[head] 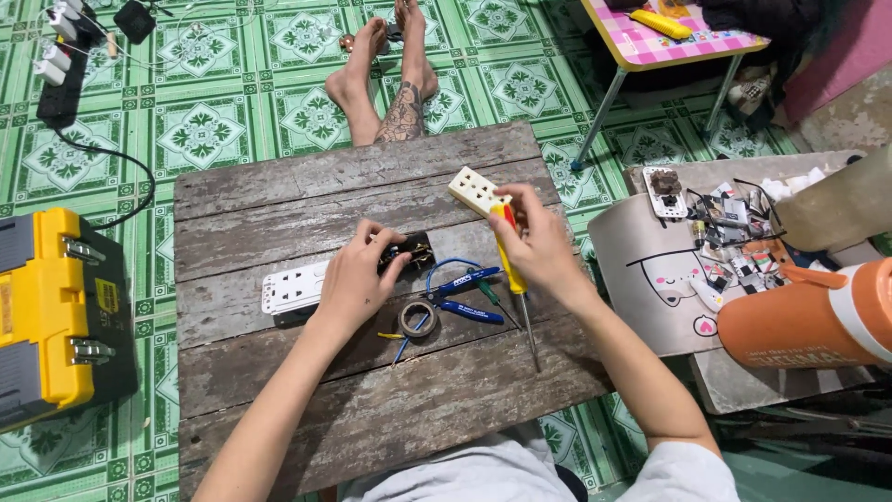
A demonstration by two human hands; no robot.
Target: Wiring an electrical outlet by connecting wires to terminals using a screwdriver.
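Note:
My left hand rests on a small black electrical part with brass contacts on a weathered wooden board, fingers pinching it. My right hand holds a yellow-handled screwdriver, its shaft pointing down towards me, and its fingers also touch a cream socket insert. A white socket faceplate lies left of my left hand. Blue-handled pliers, a roll of tape and blue wire lie between my hands.
A yellow and black toolbox stands on the green tiled floor at left. An orange flask and a mat with small parts lie at right. My bare feet stretch beyond the board. A pink folding table stands behind.

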